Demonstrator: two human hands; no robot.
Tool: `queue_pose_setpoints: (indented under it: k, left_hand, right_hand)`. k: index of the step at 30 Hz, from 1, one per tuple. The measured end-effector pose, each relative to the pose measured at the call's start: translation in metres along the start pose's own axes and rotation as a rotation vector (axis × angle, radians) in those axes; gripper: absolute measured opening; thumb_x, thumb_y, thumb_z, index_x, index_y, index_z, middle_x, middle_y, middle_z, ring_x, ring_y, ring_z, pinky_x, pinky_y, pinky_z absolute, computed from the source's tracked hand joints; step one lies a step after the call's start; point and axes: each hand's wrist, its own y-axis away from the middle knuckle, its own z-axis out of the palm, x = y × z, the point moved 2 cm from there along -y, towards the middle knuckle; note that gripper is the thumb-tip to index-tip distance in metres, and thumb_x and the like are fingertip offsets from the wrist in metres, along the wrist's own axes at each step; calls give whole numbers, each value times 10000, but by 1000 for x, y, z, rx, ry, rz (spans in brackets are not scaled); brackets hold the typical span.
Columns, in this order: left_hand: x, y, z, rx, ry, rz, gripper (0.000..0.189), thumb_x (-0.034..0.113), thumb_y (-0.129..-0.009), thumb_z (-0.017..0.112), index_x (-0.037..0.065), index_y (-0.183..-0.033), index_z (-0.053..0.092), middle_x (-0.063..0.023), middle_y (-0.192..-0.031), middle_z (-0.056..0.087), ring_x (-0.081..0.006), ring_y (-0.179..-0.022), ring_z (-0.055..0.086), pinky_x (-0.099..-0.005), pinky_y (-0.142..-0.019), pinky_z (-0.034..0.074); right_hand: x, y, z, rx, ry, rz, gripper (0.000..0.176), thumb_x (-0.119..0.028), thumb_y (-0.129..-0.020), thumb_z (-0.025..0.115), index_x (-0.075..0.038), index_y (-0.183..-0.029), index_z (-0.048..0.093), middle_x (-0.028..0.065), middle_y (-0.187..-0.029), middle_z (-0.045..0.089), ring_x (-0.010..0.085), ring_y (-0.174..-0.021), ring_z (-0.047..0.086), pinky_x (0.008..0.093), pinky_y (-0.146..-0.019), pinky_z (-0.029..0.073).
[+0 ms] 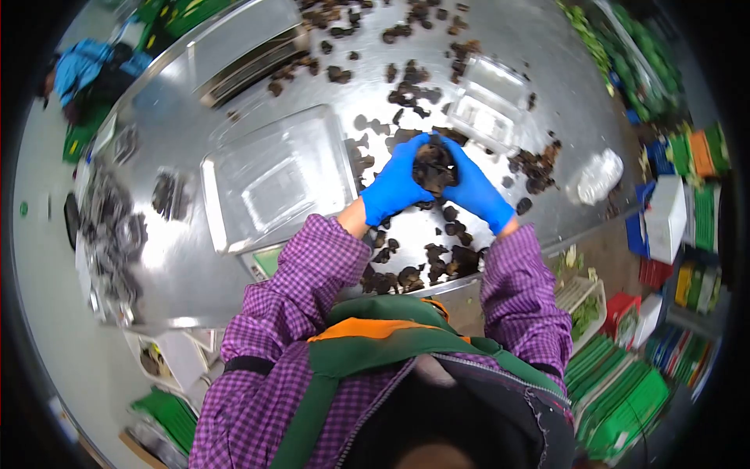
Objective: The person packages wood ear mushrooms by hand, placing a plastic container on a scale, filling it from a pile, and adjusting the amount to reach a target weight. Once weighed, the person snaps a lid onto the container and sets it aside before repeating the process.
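Can't make out most of the dark clump (434, 168), buried under the blue-gloved left hand (394, 186) and right hand (478, 194). No telling what fills the shiny packs (109, 234) along the table (187, 266) on its left rim, totally smeared by the lens. Same with the person in blue (78, 70) top left, blurry and half swallowed by the black border. Can't see the near table edge behind the jacket (375, 344). Can't read anything on the crates (703, 207), way too tiny.

We stand at a broad stainless steel table (181, 270) whose top throws back bright overhead light. To its left we see pale grey floor (43, 266). Green crates (625, 399) are stacked on the right, with what seem to be red, blue and white boxes (664, 223) beyond, blurred at the edge.
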Motion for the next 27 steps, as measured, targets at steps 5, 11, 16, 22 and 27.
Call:
queue_pose_setpoints:
  k: [5, 11, 16, 22, 27]
  left_hand:
    - [47, 61, -73, 164, -22, 37, 989, 55, -585, 842, 94, -1428, 327, -161, -1340, 440, -270, -1246, 454, -363, -1059, 373]
    - [41, 138, -164, 366, -128, -49, 957, 4, -557, 829, 90, -1397, 378, -110, -1311, 479, -251, -1214, 483, -359, -1051, 388]
    - [-11, 159, -200, 402, -152, -105, 957, -10, -594, 800, 113, -1430, 350, -121, -1386, 427, -265, -1276, 437, -352, -1059, 384]
    - [10, 175, -212, 363, -225, -312, 836, -86, -750, 645, 164, -1471, 302, -58, -1543, 234, -212, -1382, 293, -309, -931, 492]
    - [7, 198, -235, 501, -144, -229, 644, 35, -819, 655, 108, -1411, 414, -76, -1447, 417, -232, -1314, 403, -362, -1079, 340]
  right_hand:
    - [-89, -24, 48, -97, 90, -196, 809, 26, -708, 688, -81, -1423, 324, 161, -1358, 448, 285, -1285, 436, 366, -1064, 384]
    - [-120, -78, 158, -174, 83, -491, 743, -14, -717, 695, -54, -1379, 360, 207, -1241, 503, 363, -1170, 515, 387, -1005, 427]
    - [-119, -97, 206, -175, 398, -367, 808, 47, -727, 631, -148, -1445, 316, 238, -1400, 381, 379, -1273, 429, 399, -1050, 392]
    - [-60, -97, 145, 109, 19, -259, 658, -23, -794, 680, -162, -1390, 437, 69, -1382, 468, 188, -1121, 537, 316, -931, 467]
    - [47, -97, 37, 576, 808, 85, 829, -462, -703, 757, -83, -1365, 432, 231, -1272, 497, 360, -1108, 532, 439, -891, 470]
